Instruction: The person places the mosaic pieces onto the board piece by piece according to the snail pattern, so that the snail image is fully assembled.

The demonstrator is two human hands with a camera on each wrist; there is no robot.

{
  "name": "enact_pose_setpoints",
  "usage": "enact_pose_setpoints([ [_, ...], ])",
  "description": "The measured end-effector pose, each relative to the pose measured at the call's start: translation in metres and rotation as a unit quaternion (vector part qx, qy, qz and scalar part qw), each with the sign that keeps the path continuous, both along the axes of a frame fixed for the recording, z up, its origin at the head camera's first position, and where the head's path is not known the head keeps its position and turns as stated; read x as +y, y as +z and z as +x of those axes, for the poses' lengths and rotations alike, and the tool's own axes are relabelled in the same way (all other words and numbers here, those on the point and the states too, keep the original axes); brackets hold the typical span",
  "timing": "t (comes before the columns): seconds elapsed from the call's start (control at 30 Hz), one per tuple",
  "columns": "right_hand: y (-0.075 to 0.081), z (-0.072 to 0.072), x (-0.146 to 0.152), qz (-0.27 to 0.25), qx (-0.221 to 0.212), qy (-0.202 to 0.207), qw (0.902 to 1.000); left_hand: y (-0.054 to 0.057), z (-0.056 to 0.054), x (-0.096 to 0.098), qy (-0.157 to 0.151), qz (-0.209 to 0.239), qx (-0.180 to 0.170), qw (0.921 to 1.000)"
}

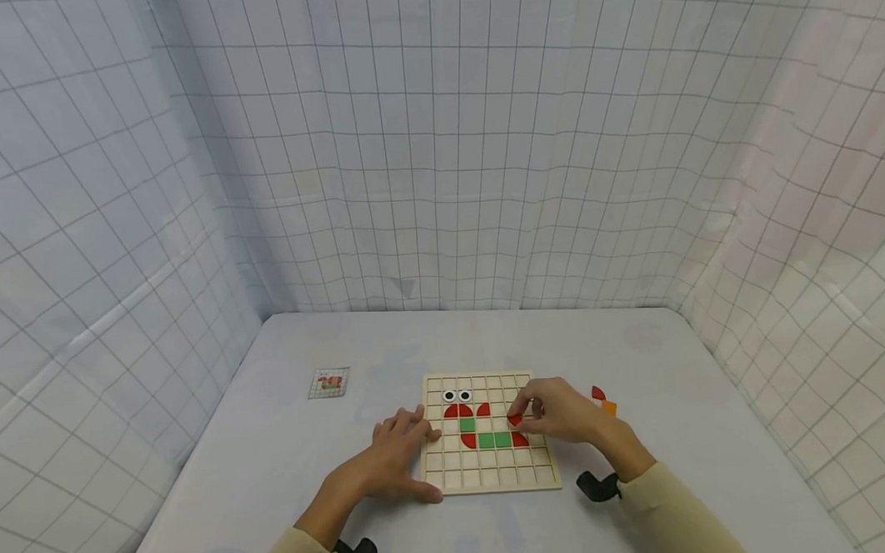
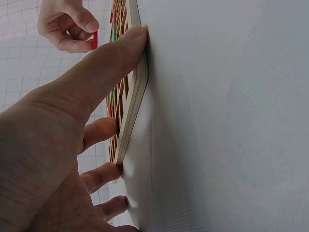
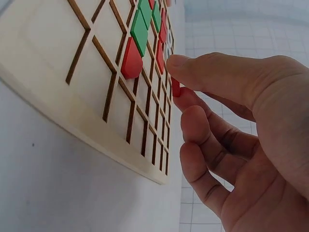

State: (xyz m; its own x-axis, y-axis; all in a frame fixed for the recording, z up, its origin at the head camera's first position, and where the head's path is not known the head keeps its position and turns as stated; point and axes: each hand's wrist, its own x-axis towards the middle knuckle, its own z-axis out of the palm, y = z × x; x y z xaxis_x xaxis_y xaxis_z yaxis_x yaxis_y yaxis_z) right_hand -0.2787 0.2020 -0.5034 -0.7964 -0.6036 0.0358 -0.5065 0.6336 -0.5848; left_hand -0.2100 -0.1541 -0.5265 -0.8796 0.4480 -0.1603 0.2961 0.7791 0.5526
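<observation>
A square wooden grid board [image 1: 491, 479] lies on the table, with red quarter-round tiles [image 1: 483, 410], green square tiles [image 1: 485, 440] and two eye tiles [image 1: 457, 396] set in its cells. My left hand [image 1: 393, 456] spreads its fingers along the board's left side, and its thumb [image 2: 113, 55] touches the near edge. Over the board's right part, my right hand [image 1: 562, 410] pinches a red tile [image 3: 175, 87] between thumb and forefinger. That tile stands on edge, apart from the cells in the right wrist view. Below it, another red tile [image 3: 132, 60] sits at the end of the green row.
A small picture card [image 1: 330, 383] lies on the table left of the board. Right of the board, partly behind my right hand, are a loose red tile [image 1: 598, 393] and an orange tile [image 1: 610, 407]. Grid-patterned sheets [image 1: 435, 143] enclose the table.
</observation>
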Motion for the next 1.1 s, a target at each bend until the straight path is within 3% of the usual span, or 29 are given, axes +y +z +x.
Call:
enact_pose_setpoints([
  [1.1, -0.020, -0.005, -0.048, -0.012, -0.008, 0.020, 0.9997, -0.004, -0.002, -0.003, -0.007, 0.010, 0.000, 0.9999],
])
